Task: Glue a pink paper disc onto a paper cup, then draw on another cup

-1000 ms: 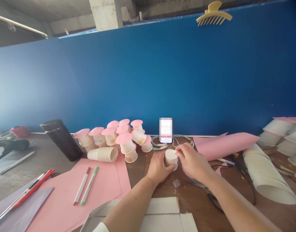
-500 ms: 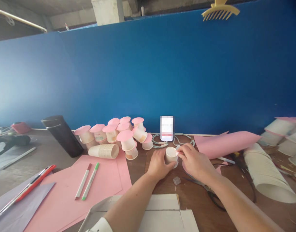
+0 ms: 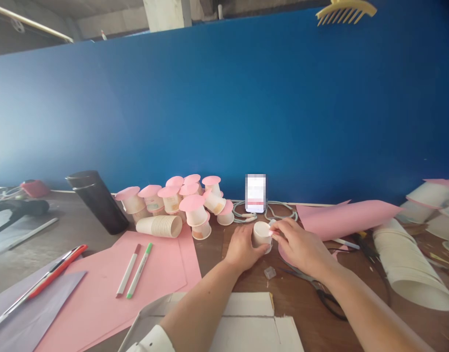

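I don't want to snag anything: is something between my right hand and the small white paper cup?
Nothing visible. Your right hand is at the top edge of the small white paper cup, with your left hand holding its side. The dark-handled metal scissors lie nearer you, not between.

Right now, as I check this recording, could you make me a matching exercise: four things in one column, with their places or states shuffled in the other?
Column one:
1. left hand
2. markers
3. phone
4. flask

Column two:
A. upright near the blue wall, screen lit
B. black, to the left of the pink-topped cups
C. against the side of a white cup
D. lying side by side on pink paper

Right pairs: 1-C, 2-D, 3-A, 4-B.
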The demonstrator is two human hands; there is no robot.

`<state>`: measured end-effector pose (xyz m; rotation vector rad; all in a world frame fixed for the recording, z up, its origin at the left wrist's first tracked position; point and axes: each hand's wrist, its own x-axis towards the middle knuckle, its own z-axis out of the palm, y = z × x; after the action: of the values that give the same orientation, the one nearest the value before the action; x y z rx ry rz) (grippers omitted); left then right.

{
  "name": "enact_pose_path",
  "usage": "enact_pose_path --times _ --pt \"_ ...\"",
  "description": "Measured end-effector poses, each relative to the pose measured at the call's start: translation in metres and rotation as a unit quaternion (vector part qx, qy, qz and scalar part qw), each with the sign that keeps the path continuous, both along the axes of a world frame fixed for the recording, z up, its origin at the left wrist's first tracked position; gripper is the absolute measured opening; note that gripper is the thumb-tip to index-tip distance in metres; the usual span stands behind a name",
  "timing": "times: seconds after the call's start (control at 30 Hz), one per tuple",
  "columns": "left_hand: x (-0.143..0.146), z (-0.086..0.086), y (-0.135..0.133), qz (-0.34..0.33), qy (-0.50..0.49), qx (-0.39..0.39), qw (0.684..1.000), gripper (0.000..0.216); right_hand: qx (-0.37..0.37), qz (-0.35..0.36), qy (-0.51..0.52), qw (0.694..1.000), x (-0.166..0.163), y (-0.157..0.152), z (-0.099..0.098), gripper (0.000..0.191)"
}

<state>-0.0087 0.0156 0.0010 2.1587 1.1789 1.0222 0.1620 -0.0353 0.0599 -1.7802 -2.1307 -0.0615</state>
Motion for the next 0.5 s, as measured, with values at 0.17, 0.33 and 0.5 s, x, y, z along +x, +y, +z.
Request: enact_pose_path --times 0.17,0.33,0.5 --pt "0.000 -0.001 0.000 0.004 -0.002 0.002 1.000 0.051 0.007 0.002 -0.008 1.000 0.001 -0.002 0.002 0.022" --pt "0.001 -0.001 0.001 0.002 -0.003 0.007 1.000 0.052 0.016 0.005 0.042 0.999 0.002 -0.003 -0.003 0.018" --pt "0.000 -0.001 0.001 0.000 -0.004 0.008 1.000 0.053 -0.008 0.004 0.171 0.985 0.009 0.004 -0.010 0.024"
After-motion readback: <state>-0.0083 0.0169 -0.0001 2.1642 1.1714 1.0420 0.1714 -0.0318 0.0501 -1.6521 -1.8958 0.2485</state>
